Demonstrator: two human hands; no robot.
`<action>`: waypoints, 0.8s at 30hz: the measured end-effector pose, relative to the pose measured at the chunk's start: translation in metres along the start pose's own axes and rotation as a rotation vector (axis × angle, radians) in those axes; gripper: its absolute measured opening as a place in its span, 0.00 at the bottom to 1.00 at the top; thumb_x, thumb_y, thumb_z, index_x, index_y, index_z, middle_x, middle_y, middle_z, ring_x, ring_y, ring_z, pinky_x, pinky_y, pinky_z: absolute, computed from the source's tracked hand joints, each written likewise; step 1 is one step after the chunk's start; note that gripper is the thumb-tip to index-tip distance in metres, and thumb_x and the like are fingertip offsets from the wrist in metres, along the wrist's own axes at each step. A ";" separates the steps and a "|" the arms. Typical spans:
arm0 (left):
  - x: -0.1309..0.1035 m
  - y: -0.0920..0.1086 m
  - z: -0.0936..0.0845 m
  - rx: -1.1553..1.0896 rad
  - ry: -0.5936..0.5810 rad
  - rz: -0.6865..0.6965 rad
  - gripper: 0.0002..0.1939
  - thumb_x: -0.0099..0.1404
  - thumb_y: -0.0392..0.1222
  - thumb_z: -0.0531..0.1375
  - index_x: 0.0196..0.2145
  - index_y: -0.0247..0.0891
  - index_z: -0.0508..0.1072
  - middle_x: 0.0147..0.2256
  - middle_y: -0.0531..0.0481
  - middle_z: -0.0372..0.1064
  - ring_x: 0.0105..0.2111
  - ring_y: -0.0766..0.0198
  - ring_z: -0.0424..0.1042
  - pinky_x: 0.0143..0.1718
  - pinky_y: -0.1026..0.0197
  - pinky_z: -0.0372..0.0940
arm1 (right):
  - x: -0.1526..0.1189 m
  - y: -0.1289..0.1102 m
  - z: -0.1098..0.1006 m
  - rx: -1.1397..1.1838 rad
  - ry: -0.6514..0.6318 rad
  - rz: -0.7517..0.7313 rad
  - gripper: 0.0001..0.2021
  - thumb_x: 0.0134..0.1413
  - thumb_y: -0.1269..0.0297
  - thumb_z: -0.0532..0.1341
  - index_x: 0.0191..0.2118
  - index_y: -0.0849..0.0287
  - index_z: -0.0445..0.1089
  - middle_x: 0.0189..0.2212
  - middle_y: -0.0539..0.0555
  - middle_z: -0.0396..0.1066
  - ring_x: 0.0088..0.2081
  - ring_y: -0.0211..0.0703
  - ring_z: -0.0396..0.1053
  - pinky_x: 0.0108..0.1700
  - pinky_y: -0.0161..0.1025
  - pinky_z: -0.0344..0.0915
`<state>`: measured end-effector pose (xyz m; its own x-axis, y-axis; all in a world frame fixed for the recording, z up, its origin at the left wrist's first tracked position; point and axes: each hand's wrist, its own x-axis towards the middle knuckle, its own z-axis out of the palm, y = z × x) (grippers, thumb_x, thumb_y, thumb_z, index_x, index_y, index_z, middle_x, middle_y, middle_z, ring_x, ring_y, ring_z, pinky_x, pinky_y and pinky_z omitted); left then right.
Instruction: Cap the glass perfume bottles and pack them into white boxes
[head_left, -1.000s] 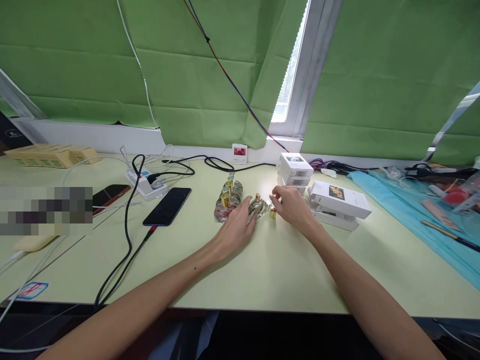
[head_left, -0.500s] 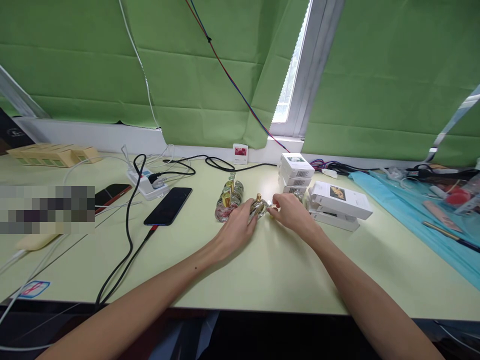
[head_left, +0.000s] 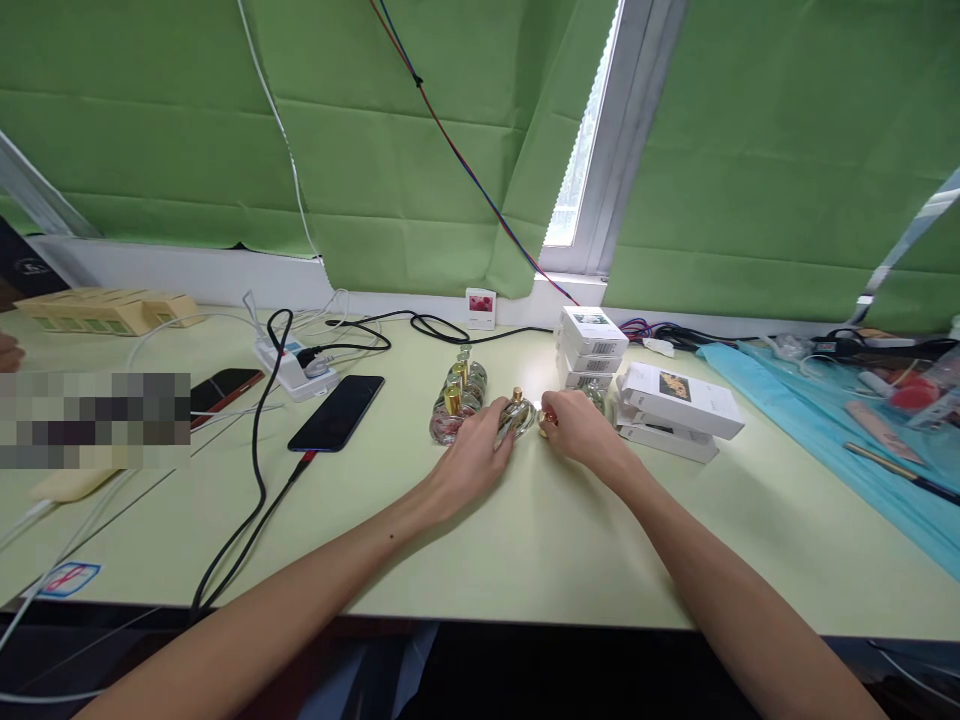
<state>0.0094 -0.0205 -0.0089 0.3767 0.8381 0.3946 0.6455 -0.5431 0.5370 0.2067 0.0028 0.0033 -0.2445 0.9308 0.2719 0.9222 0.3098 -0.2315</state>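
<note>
My left hand (head_left: 478, 443) is closed round a clear glass perfume bottle (head_left: 514, 420) that stands on the table, its narrow gold neck (head_left: 517, 394) pointing up. Just right of it, my right hand (head_left: 576, 423) pinches a small gold cap (head_left: 544, 428), mostly hidden by the fingers. Left of my left hand, a row of perfume bottles (head_left: 447, 426) with gold tops runs away from me; the nearest holds pinkish contents. More glass bottles (head_left: 597, 396) show partly behind my right hand.
White boxes (head_left: 594, 345) are stacked behind my right hand, with more white boxes (head_left: 686, 398) lying to their right. A phone (head_left: 337, 412), cables and a power strip (head_left: 296, 370) lie left. Blue sheeting (head_left: 810, 420) covers the right side. Another person's hand (head_left: 10, 354) shows at far left.
My right hand has shifted slightly, its fingers now curled in more, with gold showing at the fingertips. My left hand and its bottle stay put. Another person's hand has appeared at far left.
</note>
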 end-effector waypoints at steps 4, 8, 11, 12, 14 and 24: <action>-0.001 0.001 0.001 0.019 0.008 -0.008 0.15 0.72 0.43 0.55 0.54 0.38 0.66 0.31 0.49 0.71 0.30 0.56 0.72 0.32 0.59 0.61 | 0.001 -0.001 -0.001 0.042 0.069 0.019 0.05 0.59 0.74 0.59 0.32 0.57 0.68 0.33 0.58 0.71 0.35 0.48 0.69 0.34 0.38 0.58; -0.003 0.005 0.000 0.021 0.025 -0.049 0.15 0.73 0.47 0.54 0.53 0.39 0.65 0.29 0.51 0.71 0.25 0.59 0.70 0.28 0.61 0.58 | 0.003 -0.002 -0.003 0.113 0.164 0.027 0.04 0.60 0.73 0.59 0.35 0.57 0.69 0.33 0.57 0.71 0.34 0.47 0.69 0.36 0.40 0.61; -0.004 0.008 -0.001 0.007 0.039 -0.089 0.13 0.73 0.51 0.54 0.48 0.40 0.64 0.29 0.52 0.70 0.20 0.63 0.65 0.25 0.61 0.54 | 0.003 -0.003 -0.004 0.169 0.217 0.034 0.04 0.61 0.72 0.59 0.35 0.57 0.69 0.34 0.57 0.70 0.34 0.46 0.70 0.37 0.40 0.63; -0.004 0.009 -0.002 0.013 0.042 -0.093 0.12 0.73 0.51 0.54 0.46 0.40 0.64 0.28 0.53 0.69 0.20 0.64 0.64 0.25 0.61 0.53 | 0.004 -0.003 -0.004 0.183 0.227 0.036 0.04 0.61 0.72 0.59 0.35 0.57 0.69 0.34 0.57 0.70 0.34 0.45 0.70 0.37 0.40 0.63; -0.004 0.010 -0.003 0.038 0.044 -0.075 0.10 0.73 0.50 0.54 0.40 0.40 0.64 0.27 0.53 0.68 0.20 0.65 0.63 0.26 0.61 0.53 | 0.004 -0.003 -0.004 0.204 0.243 0.039 0.04 0.61 0.72 0.59 0.35 0.58 0.69 0.34 0.56 0.69 0.33 0.44 0.70 0.38 0.40 0.64; -0.005 0.014 0.000 0.118 -0.090 0.156 0.12 0.72 0.42 0.53 0.30 0.39 0.66 0.26 0.52 0.66 0.24 0.65 0.64 0.29 0.61 0.55 | 0.006 -0.002 -0.007 0.240 0.428 0.002 0.07 0.63 0.72 0.56 0.39 0.59 0.71 0.38 0.59 0.70 0.35 0.46 0.70 0.41 0.42 0.67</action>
<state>0.0169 -0.0320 -0.0037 0.5324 0.7487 0.3950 0.6462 -0.6609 0.3817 0.2058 0.0066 0.0121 -0.0514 0.7839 0.6188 0.8154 0.3907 -0.4272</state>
